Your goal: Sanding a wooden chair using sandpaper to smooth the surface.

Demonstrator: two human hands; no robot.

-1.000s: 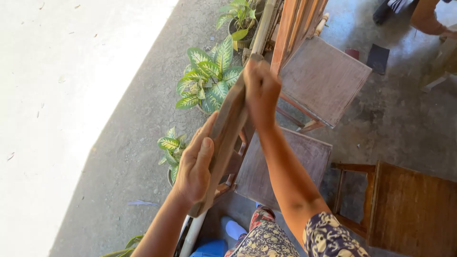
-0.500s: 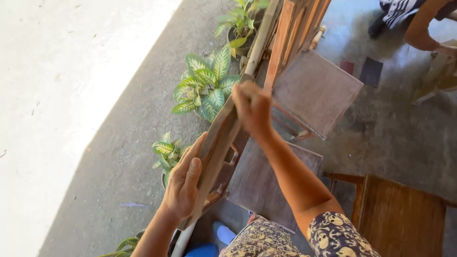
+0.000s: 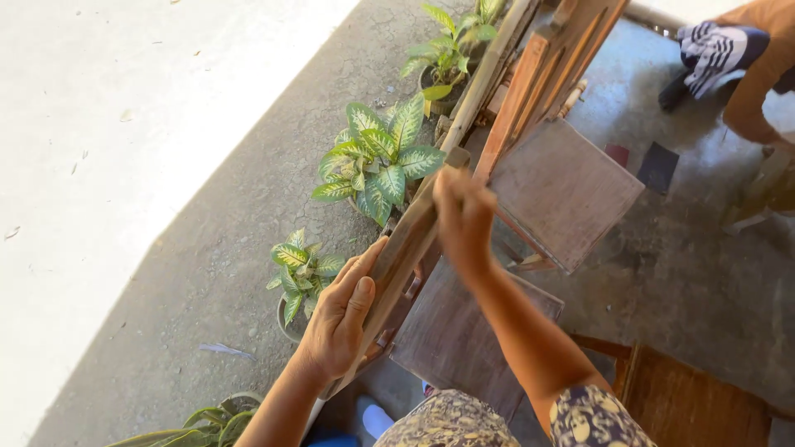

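Chair back (image 3: 406, 248) sits between left hand (image 3: 339, 319) and right hand (image 3: 464, 217)

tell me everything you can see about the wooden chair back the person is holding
The wooden chair back is a worn, grey-brown top rail running diagonally up to the right above its dull seat. The left hand grips its lower end; the right hand presses on its upper part, blurred. Potted plants stand beside it.
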